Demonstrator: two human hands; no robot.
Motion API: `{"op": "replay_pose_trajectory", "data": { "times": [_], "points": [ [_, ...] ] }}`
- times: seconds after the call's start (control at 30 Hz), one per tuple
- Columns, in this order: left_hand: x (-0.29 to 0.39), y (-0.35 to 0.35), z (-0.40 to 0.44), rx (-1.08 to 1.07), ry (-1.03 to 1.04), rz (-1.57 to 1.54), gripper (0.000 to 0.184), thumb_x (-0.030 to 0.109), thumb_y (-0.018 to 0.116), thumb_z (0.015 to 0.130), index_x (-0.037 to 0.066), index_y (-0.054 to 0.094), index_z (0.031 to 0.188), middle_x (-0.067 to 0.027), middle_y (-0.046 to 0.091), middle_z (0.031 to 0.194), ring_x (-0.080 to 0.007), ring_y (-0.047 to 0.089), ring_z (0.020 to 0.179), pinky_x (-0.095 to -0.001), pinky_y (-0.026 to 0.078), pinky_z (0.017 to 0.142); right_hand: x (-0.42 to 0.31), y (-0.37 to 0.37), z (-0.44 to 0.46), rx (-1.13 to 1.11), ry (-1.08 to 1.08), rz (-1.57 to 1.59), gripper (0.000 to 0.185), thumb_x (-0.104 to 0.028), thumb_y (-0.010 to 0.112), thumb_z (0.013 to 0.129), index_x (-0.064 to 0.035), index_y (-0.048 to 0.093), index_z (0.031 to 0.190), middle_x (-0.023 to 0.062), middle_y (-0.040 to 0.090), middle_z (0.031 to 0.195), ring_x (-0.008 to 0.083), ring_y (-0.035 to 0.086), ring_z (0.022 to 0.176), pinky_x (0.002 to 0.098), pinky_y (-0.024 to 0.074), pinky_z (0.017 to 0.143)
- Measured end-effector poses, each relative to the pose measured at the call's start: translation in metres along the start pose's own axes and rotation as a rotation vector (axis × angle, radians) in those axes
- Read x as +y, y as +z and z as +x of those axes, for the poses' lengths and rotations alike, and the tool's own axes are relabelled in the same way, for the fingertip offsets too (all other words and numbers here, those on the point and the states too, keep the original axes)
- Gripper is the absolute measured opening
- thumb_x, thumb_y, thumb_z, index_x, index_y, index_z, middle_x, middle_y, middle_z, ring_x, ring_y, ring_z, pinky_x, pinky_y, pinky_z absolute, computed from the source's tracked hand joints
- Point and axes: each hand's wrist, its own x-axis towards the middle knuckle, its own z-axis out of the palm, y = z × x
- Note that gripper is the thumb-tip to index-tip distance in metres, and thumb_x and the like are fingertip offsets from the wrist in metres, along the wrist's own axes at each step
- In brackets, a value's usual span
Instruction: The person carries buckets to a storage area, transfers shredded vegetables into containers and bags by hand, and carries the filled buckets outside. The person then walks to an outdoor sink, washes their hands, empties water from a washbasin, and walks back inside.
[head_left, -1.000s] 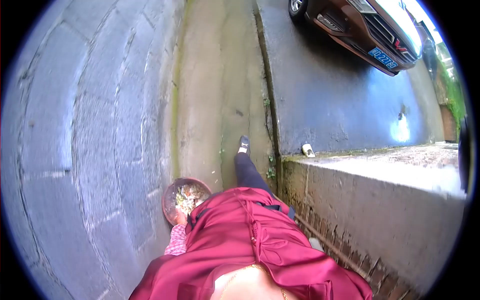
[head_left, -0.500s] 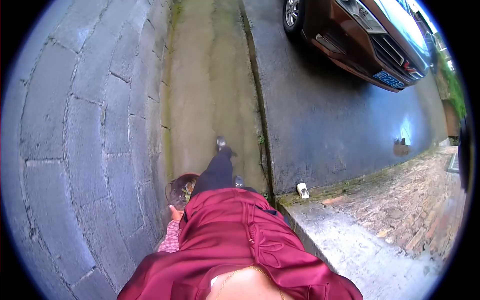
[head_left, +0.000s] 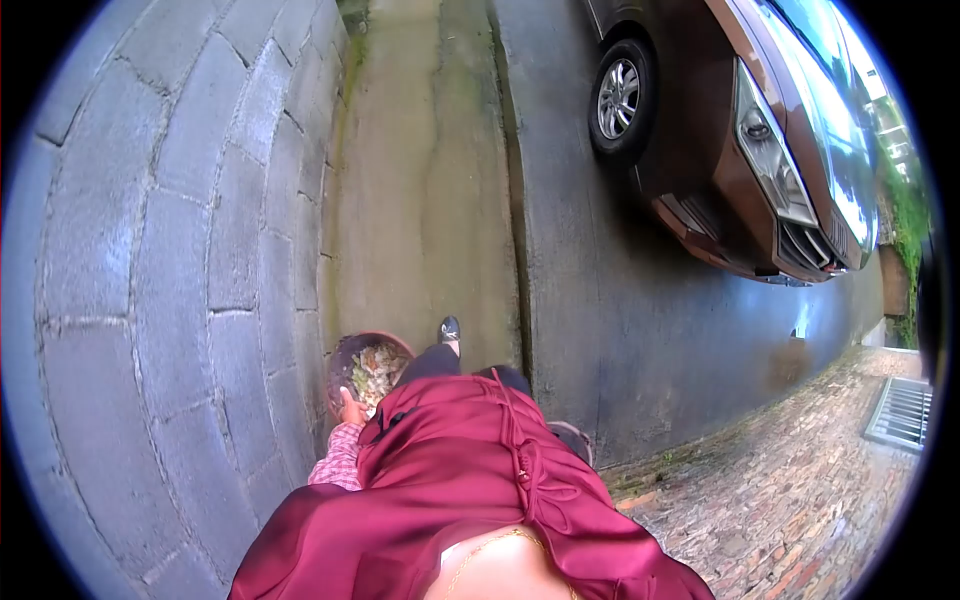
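Observation:
At my left side is a reddish-brown basin, held by its near rim in my left hand. Pale and greenish food scraps lie inside it. The fingers of that hand are closed on the rim, with the thumb side partly visible. My right hand is out of sight. By my right hip, a dark rounded thing with a pale rim shows partly from behind the dark red top; its kind I cannot make out.
A grey block wall rises close on my left. The narrow concrete path runs forward, with a gap along its right edge. A brown car stands on wet paving to the right. Beyond my right side are brickwork and a metal grate.
I have moved forward along the path, and the car now appears nearer and lower. The basin has come further into view with its scraps showing. A white cup-like object has left view.

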Motion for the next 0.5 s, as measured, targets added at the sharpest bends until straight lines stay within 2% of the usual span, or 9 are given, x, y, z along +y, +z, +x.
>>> {"op": "replay_pose_trajectory", "data": {
  "times": [0.03,0.07,0.17,0.2,0.3,0.47,0.5],
  "points": [
    [0.027,0.013,-0.001,0.055,0.000,0.006,0.075,0.072,0.034,0.074,0.005,0.045,0.044,-0.0073,0.038,0.035,-0.0181,0.039,0.029,-0.0294,0.033,0.031,-0.018,0.009,0.000,-0.001,0.007,0.018,0.037,-0.033,0.039,0.088,-0.0022,0.056,0.100,0.0087,0.063,0.081,0.0218,0.059,0.067,0.0345,0.0485,0.066],
    [0.057,0.020,-0.003,0.024,-0.050,0.157,0.084,0.073,0.027,0.075,0.000,0.059,0.049,-0.0074,0.054,0.048,-0.0172,0.052,0.049,-0.0268,0.043,0.054,-0.037,0.018,0.001,-0.009,0.016,0.031,0.037,-0.033,0.039,0.088,-0.0022,0.056,0.100,0.0086,0.063,0.081,0.0217,0.059,0.067,0.0345,0.0486,0.066],
    [0.117,0.050,0.012,0.052,0.160,0.171,0.078,0.069,0.033,0.077,0.002,0.053,0.043,-0.0069,0.049,0.043,-0.0165,0.047,0.037,-0.0271,0.040,0.042,-0.093,0.046,0.009,-0.035,0.041,0.063,0.037,-0.033,0.039,0.088,-0.0022,0.056,0.101,0.0083,0.064,0.081,0.0214,0.059,0.067,0.0343,0.0488,0.066],
    [0.128,0.061,0.030,0.049,0.120,0.050,0.072,0.064,0.039,0.078,0.003,0.049,0.041,-0.0065,0.044,0.038,-0.0177,0.041,0.030,-0.0291,0.036,0.033,-0.111,0.056,0.014,-0.047,0.055,0.073,0.037,-0.032,0.039,0.088,-0.0023,0.056,0.101,0.0081,0.064,0.081,0.0213,0.059,0.067,0.0342,0.0488,0.066],
    [0.170,0.088,0.079,0.195,0.045,0.084,0.068,0.061,0.042,0.079,0.005,0.045,0.041,-0.0062,0.040,0.036,-0.0186,0.036,0.025,-0.0302,0.031,0.027,-0.173,0.089,0.035,-0.097,0.092,0.098,0.037,-0.032,0.039,0.088,-0.0023,0.056,0.102,0.0078,0.064,0.082,0.0210,0.059,0.067,0.0340,0.0490,0.067],
    [0.277,0.128,0.122,0.256,0.026,0.121,0.069,0.065,0.042,0.076,0.005,0.044,0.042,-0.0061,0.038,0.035,-0.0183,0.037,0.027,-0.0314,0.030,0.029,-0.295,0.148,0.106,-0.018,-0.074,-0.112,0.036,-0.031,0.041,0.087,-0.0008,0.060,0.095,0.0090,0.063,0.084,0.0191,0.058,0.074,0.0308,0.0467,0.072],
    [0.281,0.142,0.144,0.281,0.018,0.076,0.069,0.064,0.043,0.076,0.005,0.044,0.041,-0.0064,0.039,0.035,-0.0180,0.037,0.028,-0.0310,0.031,0.030,-0.323,0.156,0.124,0.009,-0.122,-0.177,0.036,-0.030,0.042,0.086,-0.0003,0.061,0.093,0.0094,0.063,0.084,0.0185,0.058,0.077,0.0297,0.0459,0.074]
  ]
}}
